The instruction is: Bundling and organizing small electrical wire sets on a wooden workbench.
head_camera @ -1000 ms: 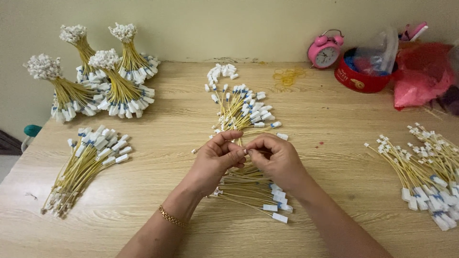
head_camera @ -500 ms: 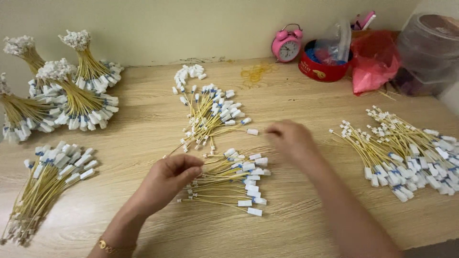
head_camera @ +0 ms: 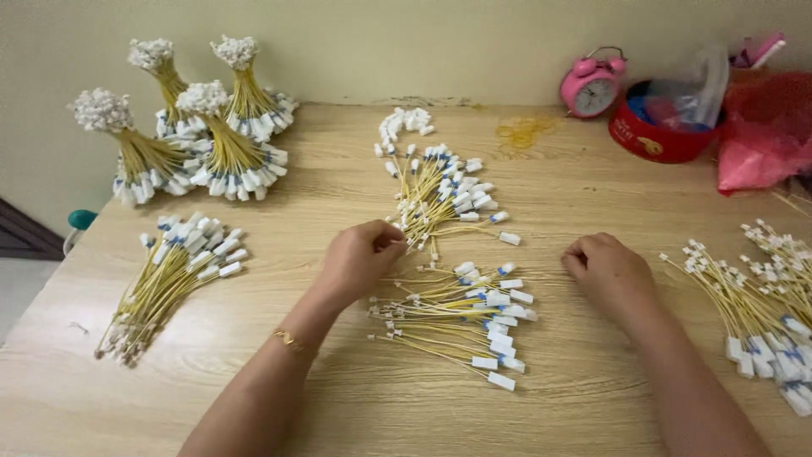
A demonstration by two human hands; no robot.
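Presently, sorting of yellow wires with white plugs is judged in hand. Left hand [head_camera: 359, 258]: fingers curled, pinched at the near end of the middle far pile [head_camera: 440, 196]. Right hand [head_camera: 607, 269]: loosely closed, nothing seen held, resting on the wooden table [head_camera: 338, 406]. Near pile [head_camera: 461, 317] lies between both hands. A careful single-wire pinch is called for.

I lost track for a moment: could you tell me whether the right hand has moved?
Yes. The right hand has moved rightward off the middle wire pile, away from the left hand.
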